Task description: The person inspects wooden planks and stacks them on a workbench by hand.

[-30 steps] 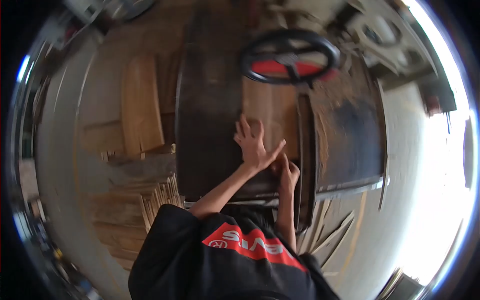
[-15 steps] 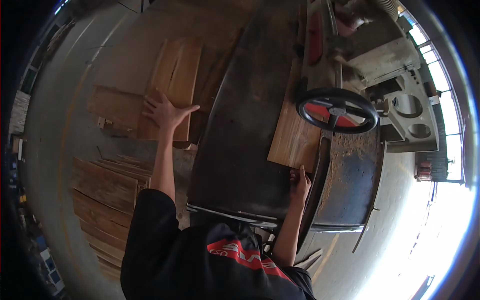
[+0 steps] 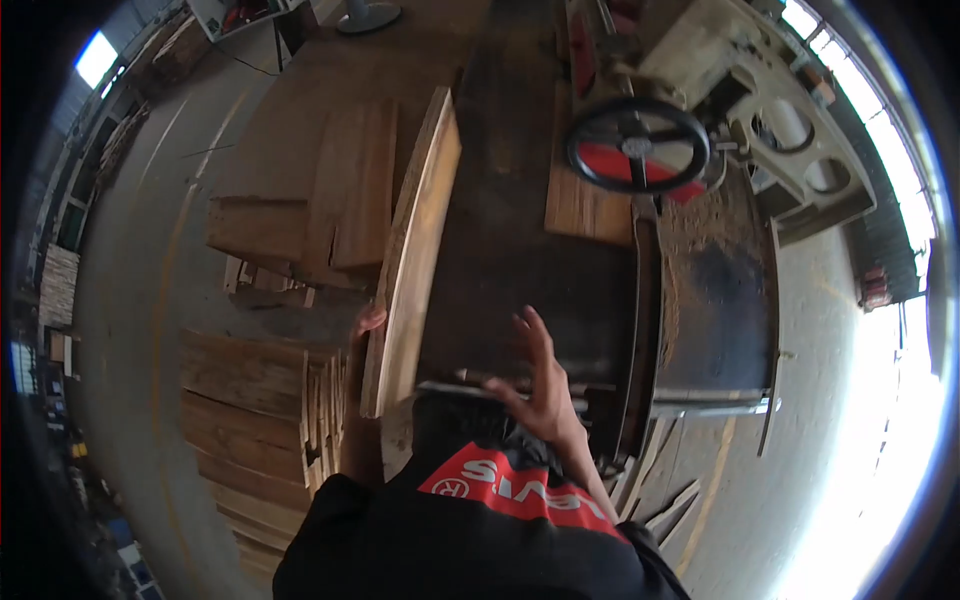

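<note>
Long pale wooden plank (image 3: 415, 250) on edge, centre-left; left hand (image 3: 370, 320) grip wraps it, fingers mostly hidden behind. Right hand (image 3: 540, 385) grip spread wide, empty, over dark tabletop (image 3: 520, 280).

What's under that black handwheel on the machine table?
A flat wooden board lies on the dark table, its far end running beneath the handwheel. The wheel covers that end, so where it stops cannot be seen.

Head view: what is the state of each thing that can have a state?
left hand, closed on the long plank's edge.
long plank, up on its edge, tilted, at the side of the machine table.
right hand, open, fingers spread, holding nothing.
short plank, lying flat on the machine table, under the handwheel.
</note>
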